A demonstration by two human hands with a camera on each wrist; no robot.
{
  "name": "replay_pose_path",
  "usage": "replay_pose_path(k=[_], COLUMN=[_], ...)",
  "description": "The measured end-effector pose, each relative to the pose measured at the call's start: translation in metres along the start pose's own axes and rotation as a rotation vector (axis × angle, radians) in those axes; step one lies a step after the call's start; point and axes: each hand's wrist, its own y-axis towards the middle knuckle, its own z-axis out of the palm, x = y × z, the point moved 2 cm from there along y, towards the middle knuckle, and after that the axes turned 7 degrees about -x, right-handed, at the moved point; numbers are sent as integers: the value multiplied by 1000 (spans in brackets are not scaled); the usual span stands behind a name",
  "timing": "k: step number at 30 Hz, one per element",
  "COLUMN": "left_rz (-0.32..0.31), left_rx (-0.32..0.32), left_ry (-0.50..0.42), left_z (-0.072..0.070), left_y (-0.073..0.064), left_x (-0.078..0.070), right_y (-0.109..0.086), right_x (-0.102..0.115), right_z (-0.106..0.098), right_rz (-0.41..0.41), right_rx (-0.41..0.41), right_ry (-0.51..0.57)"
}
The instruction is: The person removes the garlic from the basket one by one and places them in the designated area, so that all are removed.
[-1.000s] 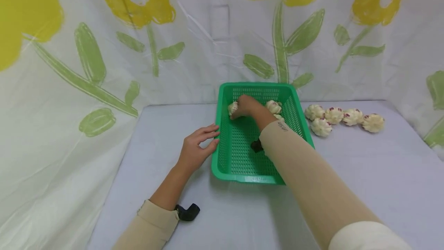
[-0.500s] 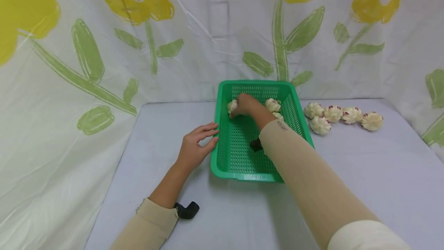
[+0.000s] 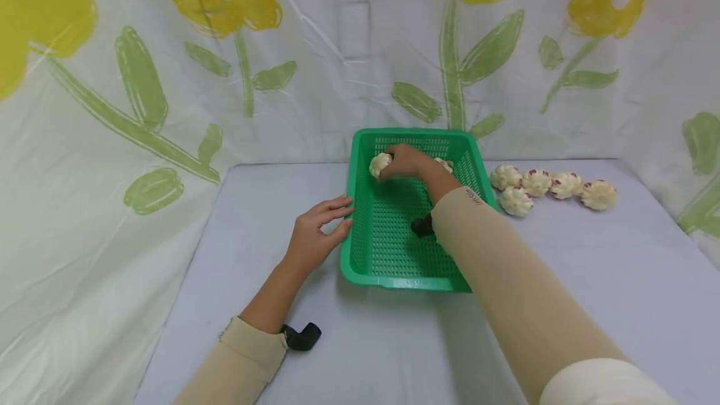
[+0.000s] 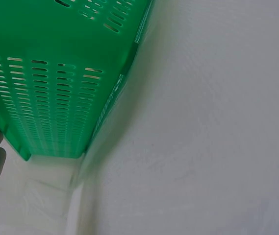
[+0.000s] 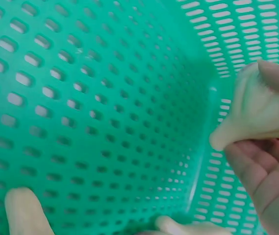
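Observation:
A green perforated plastic basket [image 3: 388,281] stands on the table. Inside its far left corner, my right hand [image 3: 407,162] pinches a garlic bulb [image 3: 380,166] between thumb and fingers. Up close in the right wrist view, the held bulb [image 5: 262,105] has its stem pointing down and left, off the basket floor. Another garlic bulb [image 3: 444,164] lies beyond my right wrist, partly covered by it. Two stems, including a pale garlic stem [image 5: 26,213], show at that wrist view's lower edge. Fingers extended, my left hand [image 3: 315,233] rests against the basket's left rim.
Right of the basket, several garlic bulbs [image 3: 537,182] with purplish marks lie in a cluster on the pale table cover [image 3: 607,280]. A white curtain with yellow flowers [image 3: 315,105] hangs behind the table.
My right hand has risen slightly with the garlic bulb, and its forearm has shifted right. The left hand stays at the rim. The head view has shifted a little.

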Motion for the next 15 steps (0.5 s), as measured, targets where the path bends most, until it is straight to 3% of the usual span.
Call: replay_pose_path(k=[7, 15], left_rz=[-5, 4], left_rx=[6, 0], left_ry=[3, 8], left_z=[-1, 0], left_y=[-1, 0], left_x=[-1, -2], right_y=[-13, -36], right_x=[3, 7], right_z=[-21, -62], right_rz=[-36, -73], right_rx=[-12, -43], right_ry=[117, 176])
